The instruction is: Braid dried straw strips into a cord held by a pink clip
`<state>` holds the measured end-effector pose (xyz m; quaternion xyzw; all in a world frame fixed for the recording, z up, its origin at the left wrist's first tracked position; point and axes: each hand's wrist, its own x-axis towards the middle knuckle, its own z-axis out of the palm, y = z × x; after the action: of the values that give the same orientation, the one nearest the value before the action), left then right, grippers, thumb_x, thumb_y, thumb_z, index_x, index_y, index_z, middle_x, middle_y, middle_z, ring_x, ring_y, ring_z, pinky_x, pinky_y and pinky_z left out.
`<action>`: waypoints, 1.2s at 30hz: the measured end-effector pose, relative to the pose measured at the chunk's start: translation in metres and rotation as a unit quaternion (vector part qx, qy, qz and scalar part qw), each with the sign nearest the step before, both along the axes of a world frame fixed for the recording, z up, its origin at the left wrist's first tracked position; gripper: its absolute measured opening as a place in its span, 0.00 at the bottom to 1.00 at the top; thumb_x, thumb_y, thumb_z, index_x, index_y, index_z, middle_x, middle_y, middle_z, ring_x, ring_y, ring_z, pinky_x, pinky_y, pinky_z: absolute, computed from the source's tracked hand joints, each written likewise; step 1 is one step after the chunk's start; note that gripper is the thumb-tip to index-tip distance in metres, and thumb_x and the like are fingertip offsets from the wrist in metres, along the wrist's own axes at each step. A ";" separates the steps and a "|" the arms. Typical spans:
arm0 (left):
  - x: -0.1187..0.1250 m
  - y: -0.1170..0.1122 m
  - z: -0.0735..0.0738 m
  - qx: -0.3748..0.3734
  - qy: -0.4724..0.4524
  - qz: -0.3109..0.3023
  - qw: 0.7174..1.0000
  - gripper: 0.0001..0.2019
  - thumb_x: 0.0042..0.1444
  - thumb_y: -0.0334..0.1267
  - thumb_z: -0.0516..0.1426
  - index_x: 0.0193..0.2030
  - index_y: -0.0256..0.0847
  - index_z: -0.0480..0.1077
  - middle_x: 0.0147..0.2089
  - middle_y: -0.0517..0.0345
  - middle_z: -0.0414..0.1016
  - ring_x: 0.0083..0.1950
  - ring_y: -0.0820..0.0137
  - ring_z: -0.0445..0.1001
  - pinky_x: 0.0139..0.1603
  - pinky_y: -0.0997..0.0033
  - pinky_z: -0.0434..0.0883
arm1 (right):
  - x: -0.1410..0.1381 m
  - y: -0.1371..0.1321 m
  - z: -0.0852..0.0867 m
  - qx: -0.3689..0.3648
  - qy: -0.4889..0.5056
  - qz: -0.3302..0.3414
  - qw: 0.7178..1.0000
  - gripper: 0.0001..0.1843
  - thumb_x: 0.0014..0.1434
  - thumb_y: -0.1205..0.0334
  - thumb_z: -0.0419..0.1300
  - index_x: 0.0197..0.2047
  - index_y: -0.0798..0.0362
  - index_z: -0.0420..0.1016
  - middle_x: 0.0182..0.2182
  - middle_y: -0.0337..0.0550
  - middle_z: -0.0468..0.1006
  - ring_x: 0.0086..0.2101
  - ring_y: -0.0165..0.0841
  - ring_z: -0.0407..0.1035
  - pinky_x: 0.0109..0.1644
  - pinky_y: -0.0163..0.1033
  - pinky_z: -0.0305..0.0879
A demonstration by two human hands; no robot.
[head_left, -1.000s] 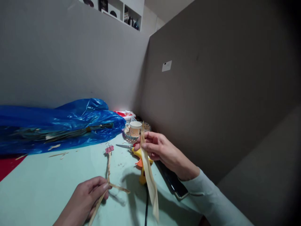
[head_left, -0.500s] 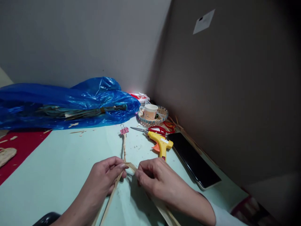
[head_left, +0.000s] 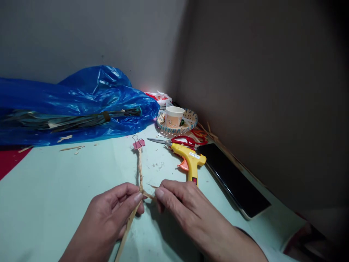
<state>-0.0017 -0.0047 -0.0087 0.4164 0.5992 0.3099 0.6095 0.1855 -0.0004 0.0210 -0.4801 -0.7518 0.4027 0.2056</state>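
Note:
A narrow braid (head_left: 140, 165) of pale, dried-leaf-like strips runs toward me across the table, its far end gripped by a pink binder clip (head_left: 139, 144). My left hand (head_left: 117, 209) pinches the near end of the braid between thumb and fingers. From under that hand a long flat strip (head_left: 125, 233) hangs down toward me. My right hand (head_left: 182, 211) is closed on another strip (head_left: 149, 195) that leaves the braid to the right. A thin frayed tip sticks out above the right fingers. Part of each strip is hidden by the hands.
A yellow glue gun (head_left: 191, 160), red-handled scissors (head_left: 182, 141) and a black phone (head_left: 237, 178) lie to the right. Behind them, a paper cup (head_left: 174, 117) sits in a woven tray (head_left: 191, 125). A blue plastic bag (head_left: 103, 87) with dark strips fills the back left.
The view has shifted closer and lower over the table. My right hand has turned its strip, which now points out narrow from the braid instead of arching flat between the hands.

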 end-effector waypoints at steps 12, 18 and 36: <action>0.005 -0.004 0.006 -0.003 -0.019 0.041 0.999 0.17 0.46 0.54 0.62 0.26 0.40 0.72 0.22 0.66 0.68 0.21 0.79 0.56 0.20 0.80 0.53 | -0.007 -0.001 0.000 0.077 0.106 -0.053 0.990 0.07 0.61 0.69 0.57 0.37 0.50 0.76 0.31 0.36 0.75 0.36 0.29 0.67 0.45 0.39 0.57; -0.001 0.000 0.002 0.005 -0.014 0.014 1.000 0.17 0.45 0.55 0.63 0.30 0.41 0.74 0.26 0.62 0.72 0.23 0.76 0.62 0.20 0.80 0.58 | -0.014 0.003 0.005 0.001 0.082 -0.077 0.994 0.04 0.59 0.64 0.60 0.31 0.52 0.71 0.28 0.37 0.73 0.33 0.32 0.66 0.38 0.38 0.60; 0.009 -0.007 0.005 -0.006 -0.036 0.092 0.995 0.18 0.41 0.51 0.67 0.34 0.41 0.75 0.24 0.63 0.74 0.22 0.78 0.63 0.20 0.84 0.58 | -0.017 0.007 -0.011 0.003 -0.023 -0.028 0.999 0.10 0.66 0.59 0.50 0.38 0.50 0.70 0.36 0.43 0.74 0.39 0.35 0.67 0.40 0.38 0.59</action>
<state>0.0071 -0.0113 -0.0039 0.3448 0.6145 0.3761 0.6017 0.1690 0.0063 0.0098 -0.5098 -0.7434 0.3836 0.2007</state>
